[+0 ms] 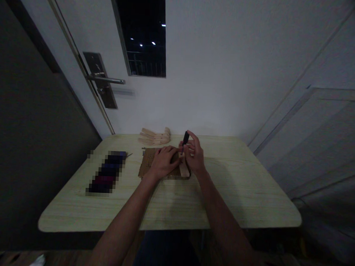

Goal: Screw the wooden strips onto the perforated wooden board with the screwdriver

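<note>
My right hand [195, 155] grips the black handle of a screwdriver [186, 137], held nearly upright. Its shaft points down at the far part of a pale wooden piece [184, 170]. That piece lies on the right end of a brown cardboard sheet [146, 163]. My left hand [165, 160] rests palm down over the cardboard, with thumb and index finger against the wooden piece near the screwdriver tip. The fingers partly hide the tip, so I cannot make out any screw under it.
Behind the cardboard several pale wooden pieces [155, 137] lie side by side on the table [236, 194]. Small metal bits [144, 148] sit by the cardboard's far left corner. A pixelated dark patch [107, 173] covers something at left. A door with a handle [106, 79] stands behind.
</note>
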Demonstrator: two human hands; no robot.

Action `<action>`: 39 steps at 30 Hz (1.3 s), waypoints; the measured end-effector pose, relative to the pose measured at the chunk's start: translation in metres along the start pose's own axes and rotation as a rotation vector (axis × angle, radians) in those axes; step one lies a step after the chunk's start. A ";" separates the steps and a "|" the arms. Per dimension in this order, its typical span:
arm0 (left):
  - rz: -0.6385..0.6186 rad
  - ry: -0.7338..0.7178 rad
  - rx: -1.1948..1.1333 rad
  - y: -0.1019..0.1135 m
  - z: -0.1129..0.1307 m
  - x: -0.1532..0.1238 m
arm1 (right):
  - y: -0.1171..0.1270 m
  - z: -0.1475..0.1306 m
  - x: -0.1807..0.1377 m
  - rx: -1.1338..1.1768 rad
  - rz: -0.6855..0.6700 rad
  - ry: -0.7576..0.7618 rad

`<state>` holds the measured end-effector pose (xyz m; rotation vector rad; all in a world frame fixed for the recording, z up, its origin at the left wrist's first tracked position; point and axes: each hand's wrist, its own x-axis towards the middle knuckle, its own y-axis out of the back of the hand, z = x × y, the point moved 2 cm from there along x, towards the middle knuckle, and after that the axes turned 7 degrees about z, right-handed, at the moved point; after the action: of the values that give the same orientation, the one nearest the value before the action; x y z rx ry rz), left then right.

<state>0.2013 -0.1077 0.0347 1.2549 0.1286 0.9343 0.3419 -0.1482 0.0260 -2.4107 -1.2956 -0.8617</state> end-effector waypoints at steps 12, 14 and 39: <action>0.015 -0.001 -0.004 -0.002 -0.002 0.000 | -0.001 0.002 0.000 -0.040 0.038 -0.010; 0.013 0.003 -0.007 -0.001 -0.001 0.000 | 0.001 0.000 0.000 -0.025 0.011 0.004; 0.151 -0.048 -0.123 0.000 -0.003 0.003 | 0.003 -0.002 0.000 -0.050 0.043 0.047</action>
<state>0.2017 -0.1039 0.0351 1.1840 -0.0612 1.0255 0.3433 -0.1508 0.0281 -2.4322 -1.2147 -0.9436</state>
